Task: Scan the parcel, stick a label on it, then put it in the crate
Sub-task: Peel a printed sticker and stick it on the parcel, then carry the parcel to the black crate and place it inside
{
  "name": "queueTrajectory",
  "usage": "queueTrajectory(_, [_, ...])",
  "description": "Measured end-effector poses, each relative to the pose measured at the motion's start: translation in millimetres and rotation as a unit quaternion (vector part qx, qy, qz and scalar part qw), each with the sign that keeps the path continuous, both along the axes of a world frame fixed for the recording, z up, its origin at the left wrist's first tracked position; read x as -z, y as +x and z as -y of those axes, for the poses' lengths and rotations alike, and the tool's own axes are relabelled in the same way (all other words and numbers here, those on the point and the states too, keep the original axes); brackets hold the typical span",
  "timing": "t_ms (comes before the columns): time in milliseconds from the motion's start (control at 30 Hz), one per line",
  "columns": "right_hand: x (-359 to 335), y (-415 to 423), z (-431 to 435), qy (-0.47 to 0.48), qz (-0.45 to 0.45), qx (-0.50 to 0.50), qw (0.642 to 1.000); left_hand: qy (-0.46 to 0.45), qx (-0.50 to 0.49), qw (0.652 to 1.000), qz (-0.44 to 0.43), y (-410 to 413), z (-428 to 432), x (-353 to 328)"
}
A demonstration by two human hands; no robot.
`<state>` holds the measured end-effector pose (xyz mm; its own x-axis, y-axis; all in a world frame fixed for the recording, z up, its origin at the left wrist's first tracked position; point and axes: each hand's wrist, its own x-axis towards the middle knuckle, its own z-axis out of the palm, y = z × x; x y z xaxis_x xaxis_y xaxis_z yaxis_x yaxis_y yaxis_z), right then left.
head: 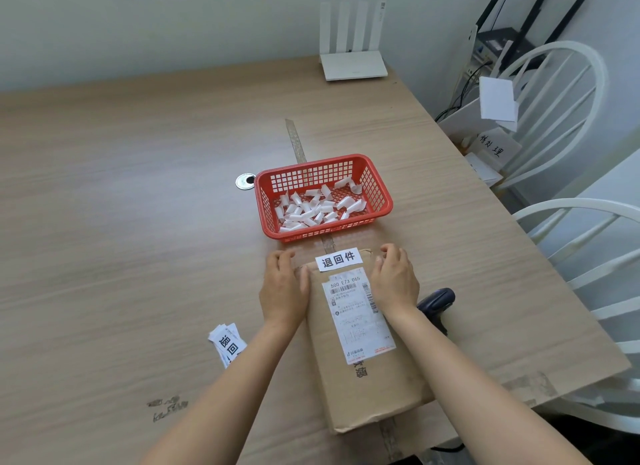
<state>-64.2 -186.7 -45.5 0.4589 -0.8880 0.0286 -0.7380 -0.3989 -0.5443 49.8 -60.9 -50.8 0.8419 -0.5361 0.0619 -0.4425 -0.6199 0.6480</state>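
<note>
A long brown paper parcel (374, 378) lies flat on the wooden table, near its front right edge. It carries a printed shipping slip (360, 317) and a white label with black characters (338, 259) stuck at its far end. My left hand (282, 288) grips the parcel's far left side, thumb against its edge. My right hand (394, 279) grips the far right side. A dark barcode scanner (438, 300) lies on the table just right of my right wrist, partly hidden by it. A stack of spare labels (227, 341) sits left of my left forearm.
A red plastic basket (377, 187) holding several curled white paper strips stands just beyond the parcel. A white router (353, 66) is at the table's far edge. White chairs (561, 94) and a box with papers stand to the right. A round metal grommet (245, 181) sits left of the basket.
</note>
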Motion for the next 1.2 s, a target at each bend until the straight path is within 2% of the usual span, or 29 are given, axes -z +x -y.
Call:
queueTrajectory(100, [-1, -12, -3, 0.056, 0.032, -0.022, 0.998, -0.028, -0.021, 0.998, -0.047, -5, -13, 1])
queueTrajectory(300, [-4, -45, -18, 0.177, 0.054, -0.056, 0.981, -0.081, -0.049, 0.971, -0.221, -32, -35, 2])
queueTrajectory(500, [-2, -83, -42, 0.253, 0.05, -0.064, 0.964, -0.091, 0.029, 0.932, -0.35, -76, -62, 10])
queueTrajectory(600, [-3, -91, -52, 0.267, 0.055, -0.058, 0.96, -0.093, 0.041, 0.918, -0.385, -85, -71, 12])
queueTrajectory(767, [-13, -96, -75, 0.251, 0.098, -0.053, 0.962, -0.126, 0.077, 0.916, -0.372, -85, -80, 5])
queueTrajectory(1000, [-40, -112, -96, 0.175, 0.163, -0.012, 0.971, -0.176, 0.189, 0.915, -0.31, -78, -80, -28])
queueTrajectory(1200, [-66, -146, -101, 0.099, 0.185, 0.048, 0.977, -0.162, 0.262, 0.913, -0.268, -95, -61, -59])
